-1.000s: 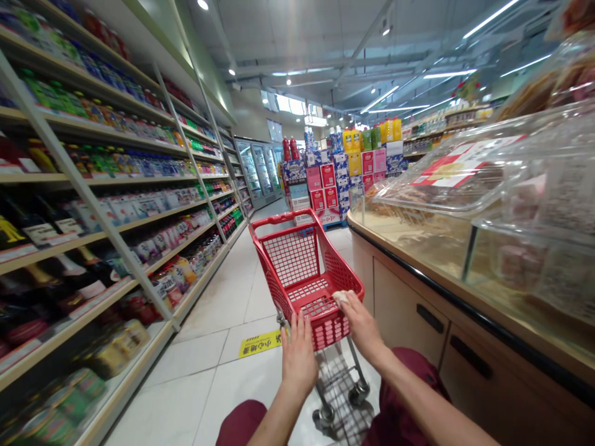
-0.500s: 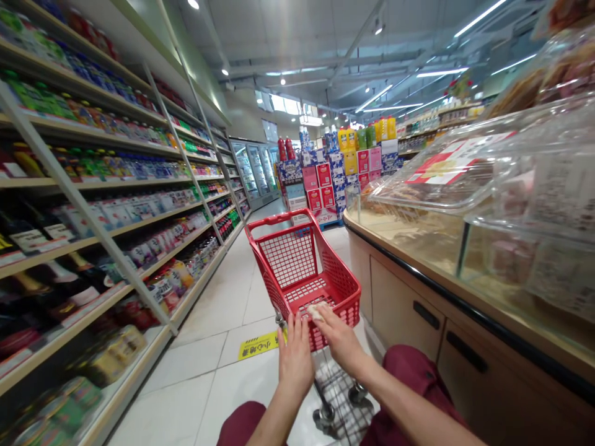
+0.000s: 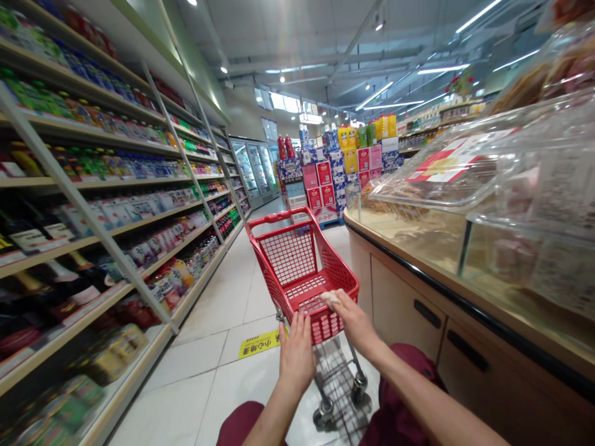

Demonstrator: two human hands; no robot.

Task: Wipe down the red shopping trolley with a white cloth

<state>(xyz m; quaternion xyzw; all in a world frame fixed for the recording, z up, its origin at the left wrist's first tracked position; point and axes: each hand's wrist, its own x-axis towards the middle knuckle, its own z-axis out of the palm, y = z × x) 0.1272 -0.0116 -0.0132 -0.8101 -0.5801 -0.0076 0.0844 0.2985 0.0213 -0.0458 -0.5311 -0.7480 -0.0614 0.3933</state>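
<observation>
In front of me stands a red plastic shopping cart (image 3: 292, 257), its basket bare inside and its handle at the far side. My right hand (image 3: 354, 319) presses a crumpled whitish cloth (image 3: 331, 298) against the near rim of the basket, toward the right corner. At the left part of the same rim lies my left hand (image 3: 297, 350), fingers stretched out flat and nothing in it. Under the basket, the cart's metal lower rack (image 3: 341, 387) and its casters show between my knees.
Shelves of bottles and packs (image 3: 134, 207) line the left side. A display counter (image 3: 409, 297) with clear plastic food boxes (image 3: 446, 164) stands close on the right. Stacked drink cartons (image 3: 325, 186) are ahead. A yellow sticker (image 3: 259, 344) is on the tiled floor.
My right hand has slid the cloth rightward and slightly up along the basket's near rim. My left hand has hardly moved. The basket has shifted very slightly.
</observation>
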